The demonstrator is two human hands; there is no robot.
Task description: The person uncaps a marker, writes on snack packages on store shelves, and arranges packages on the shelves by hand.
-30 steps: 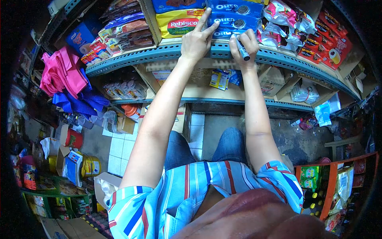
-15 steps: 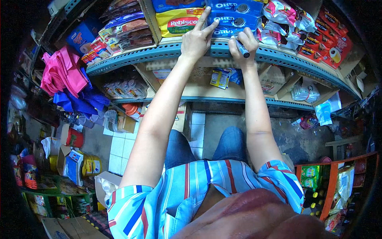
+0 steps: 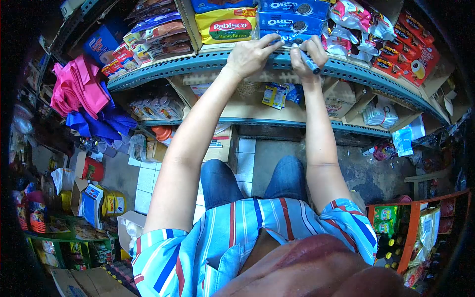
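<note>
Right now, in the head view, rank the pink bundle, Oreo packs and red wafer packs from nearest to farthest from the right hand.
1. Oreo packs, just beyond the right hand.
2. Red wafer packs, to its right.
3. Pink bundle, far left.

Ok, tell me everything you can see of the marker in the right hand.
The marker is a slim, plastic-looking cylinder, dark with paler markings along its barrel and a black end. Gripped in the right hand, it slants, with that black end pointing down and right in view, before the perforated shelf edge. Its other end lies toward the Oreo packs; the hand hides it, so I cannot tell whether it touches one.
</note>
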